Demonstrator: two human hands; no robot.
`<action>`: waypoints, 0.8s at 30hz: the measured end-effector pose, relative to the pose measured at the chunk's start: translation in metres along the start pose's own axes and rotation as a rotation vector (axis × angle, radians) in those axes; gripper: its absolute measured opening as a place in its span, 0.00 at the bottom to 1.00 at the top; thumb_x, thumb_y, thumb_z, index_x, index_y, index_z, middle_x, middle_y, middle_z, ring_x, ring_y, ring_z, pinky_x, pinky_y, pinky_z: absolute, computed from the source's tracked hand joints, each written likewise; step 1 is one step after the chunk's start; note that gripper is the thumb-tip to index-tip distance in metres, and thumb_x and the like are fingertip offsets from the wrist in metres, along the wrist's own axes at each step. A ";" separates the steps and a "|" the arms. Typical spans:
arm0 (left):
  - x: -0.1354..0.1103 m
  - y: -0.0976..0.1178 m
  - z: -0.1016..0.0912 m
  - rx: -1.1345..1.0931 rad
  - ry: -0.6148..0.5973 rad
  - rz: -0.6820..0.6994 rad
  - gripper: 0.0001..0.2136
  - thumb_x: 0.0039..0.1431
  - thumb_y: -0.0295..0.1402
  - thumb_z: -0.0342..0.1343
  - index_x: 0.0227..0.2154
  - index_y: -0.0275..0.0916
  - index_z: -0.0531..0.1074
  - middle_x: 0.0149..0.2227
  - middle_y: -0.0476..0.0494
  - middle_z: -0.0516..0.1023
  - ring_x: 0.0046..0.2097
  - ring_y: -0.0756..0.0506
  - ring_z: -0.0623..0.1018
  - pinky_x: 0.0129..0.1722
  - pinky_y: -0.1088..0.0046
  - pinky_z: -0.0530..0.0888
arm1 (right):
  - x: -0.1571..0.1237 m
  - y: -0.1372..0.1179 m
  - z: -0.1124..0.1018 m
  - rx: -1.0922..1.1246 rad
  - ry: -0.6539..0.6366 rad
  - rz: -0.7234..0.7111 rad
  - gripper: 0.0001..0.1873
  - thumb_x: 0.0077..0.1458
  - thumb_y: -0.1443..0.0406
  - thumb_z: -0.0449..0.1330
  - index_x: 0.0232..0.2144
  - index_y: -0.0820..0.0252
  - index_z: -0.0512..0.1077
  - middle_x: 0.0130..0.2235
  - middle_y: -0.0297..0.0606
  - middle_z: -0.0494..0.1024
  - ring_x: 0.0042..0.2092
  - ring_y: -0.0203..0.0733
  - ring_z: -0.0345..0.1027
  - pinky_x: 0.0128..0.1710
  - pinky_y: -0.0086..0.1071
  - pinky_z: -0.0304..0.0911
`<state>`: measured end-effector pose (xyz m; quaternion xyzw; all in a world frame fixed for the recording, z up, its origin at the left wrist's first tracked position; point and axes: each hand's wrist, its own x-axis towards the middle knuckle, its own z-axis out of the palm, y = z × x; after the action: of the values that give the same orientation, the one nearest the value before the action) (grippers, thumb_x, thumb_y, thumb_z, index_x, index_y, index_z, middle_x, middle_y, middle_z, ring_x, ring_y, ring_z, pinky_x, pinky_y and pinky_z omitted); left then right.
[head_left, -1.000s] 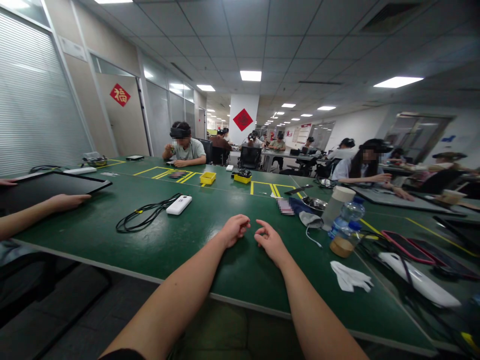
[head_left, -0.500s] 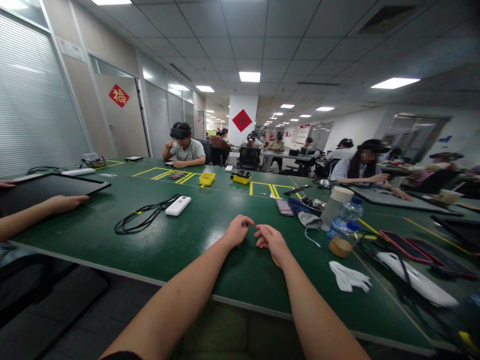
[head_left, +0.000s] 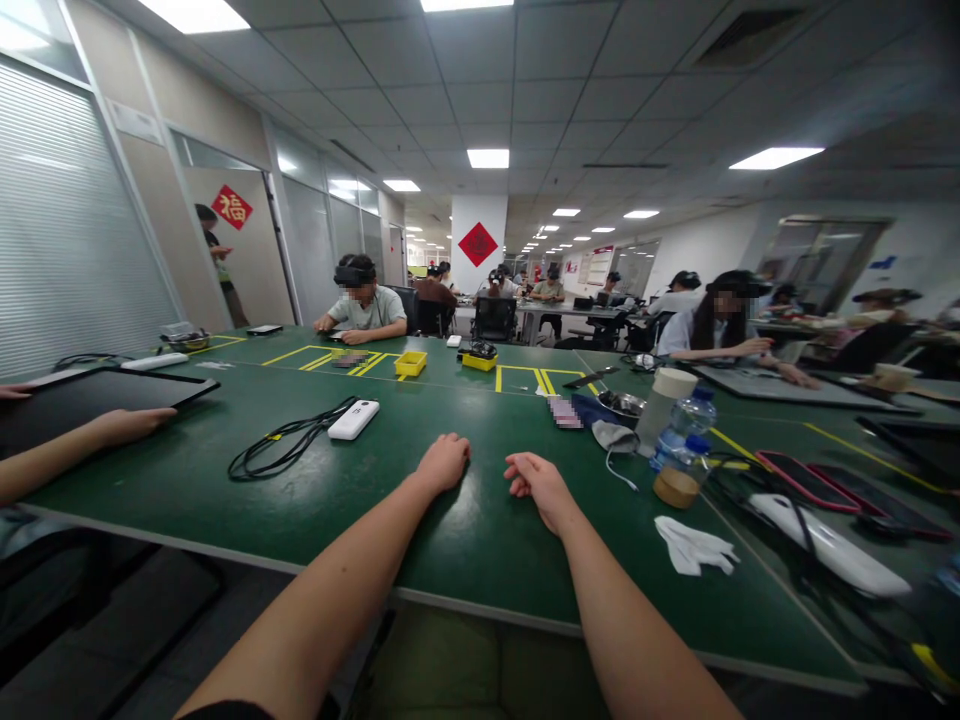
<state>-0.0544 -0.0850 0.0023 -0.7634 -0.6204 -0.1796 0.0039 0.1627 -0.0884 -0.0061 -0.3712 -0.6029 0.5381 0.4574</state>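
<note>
My left hand (head_left: 445,463) rests low over the green table (head_left: 300,520), its fingers curled closed. What lies inside them, if anything, is hidden from this angle. To its right, a gap apart, my right hand (head_left: 541,488) is held with bent fingers drawn together, the fingertips pointing left. Nothing I can name shows in it. The nearest object to the left hand is a white power bank (head_left: 354,420) beside a looped black cable (head_left: 281,442). A white glove (head_left: 694,546) lies to the right of my right forearm.
On the right stand plastic bottles (head_left: 682,470), a pale cylinder (head_left: 664,410) and a metal bowl (head_left: 621,404). Yellow trays (head_left: 410,364) sit farther back. At left, another person's hand (head_left: 135,425) holds a dark flat panel (head_left: 82,405). More people sit around the tables.
My left hand has moved left, away from my right hand, and a small dark item visible at its fingertips is now out of sight. A person has appeared in the doorway.
</note>
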 end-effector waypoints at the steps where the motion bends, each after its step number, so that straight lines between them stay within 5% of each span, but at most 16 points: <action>1: -0.004 -0.015 -0.006 0.002 0.010 -0.017 0.08 0.55 0.31 0.50 0.35 0.38 0.73 0.38 0.39 0.72 0.42 0.43 0.70 0.45 0.69 0.65 | 0.000 0.000 0.000 -0.009 -0.003 -0.004 0.19 0.52 0.52 0.56 0.35 0.62 0.71 0.30 0.37 0.75 0.22 0.31 0.65 0.21 0.25 0.58; 7: -0.043 -0.110 -0.042 0.000 0.050 -0.257 0.09 0.54 0.27 0.47 0.31 0.39 0.72 0.38 0.40 0.72 0.42 0.42 0.71 0.45 0.67 0.66 | 0.002 0.000 0.000 -0.057 -0.038 -0.012 0.18 0.52 0.53 0.55 0.35 0.62 0.72 0.30 0.36 0.74 0.22 0.31 0.65 0.21 0.25 0.58; 11: -0.071 -0.142 -0.063 -0.078 0.051 -0.305 0.08 0.51 0.27 0.47 0.28 0.39 0.71 0.38 0.41 0.73 0.42 0.42 0.72 0.44 0.68 0.67 | 0.002 -0.001 0.000 -0.089 -0.031 -0.007 0.17 0.52 0.54 0.55 0.34 0.62 0.72 0.29 0.37 0.75 0.23 0.31 0.65 0.21 0.25 0.58; 18: -0.090 -0.134 -0.083 -0.360 0.121 -0.450 0.14 0.52 0.42 0.48 0.34 0.39 0.73 0.38 0.43 0.77 0.43 0.40 0.73 0.45 0.67 0.69 | 0.001 -0.002 -0.001 -0.113 -0.047 -0.016 0.16 0.52 0.55 0.55 0.33 0.63 0.72 0.29 0.36 0.75 0.23 0.32 0.66 0.22 0.26 0.58; 24: -0.049 -0.088 -0.053 -0.792 0.155 -0.369 0.22 0.58 0.46 0.42 0.40 0.36 0.73 0.41 0.41 0.77 0.45 0.43 0.74 0.49 0.66 0.67 | 0.001 -0.004 -0.001 -0.072 -0.020 -0.002 0.17 0.52 0.54 0.56 0.33 0.63 0.72 0.29 0.37 0.75 0.23 0.32 0.65 0.21 0.25 0.57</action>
<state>-0.1601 -0.1231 0.0196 -0.5669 -0.6273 -0.4579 -0.2746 0.1637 -0.0877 -0.0022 -0.3814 -0.6269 0.5191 0.4382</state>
